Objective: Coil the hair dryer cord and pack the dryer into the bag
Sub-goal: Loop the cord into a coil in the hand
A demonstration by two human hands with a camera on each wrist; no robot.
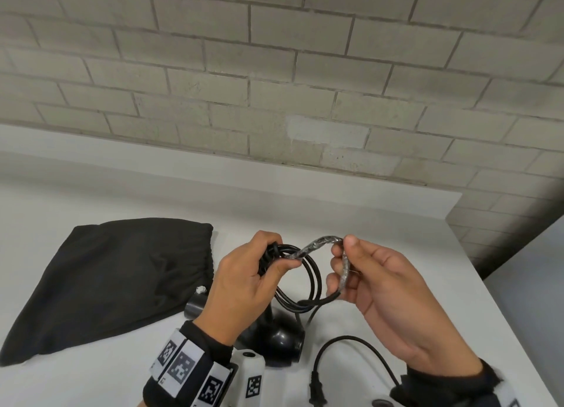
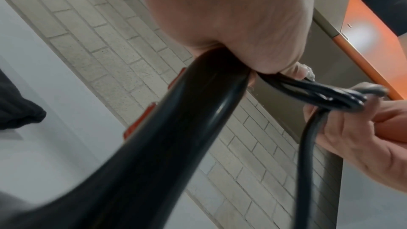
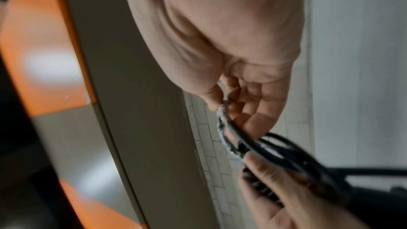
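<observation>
My left hand (image 1: 259, 272) grips the black hair dryer's handle (image 2: 187, 111) together with several loops of black cord (image 1: 311, 281), held above the table. The dryer's round body (image 1: 274, 336) hangs below that hand. My right hand (image 1: 351, 272) pinches a stretch of cord wrapped in clear plastic (image 1: 320, 244), bending it over the coil; in the right wrist view the wrapped cord (image 3: 222, 131) runs between thumb and fingers. The loose cord end with its plug (image 1: 316, 388) lies on the table near my right wrist. The black drawstring bag (image 1: 106, 281) lies flat at the left.
The white table (image 1: 381, 223) meets a grey brick wall (image 1: 274, 70) at the back and ends at its right edge (image 1: 488, 290). A small black cylinder, perhaps a nozzle (image 1: 195, 306), lies beside the bag's mouth.
</observation>
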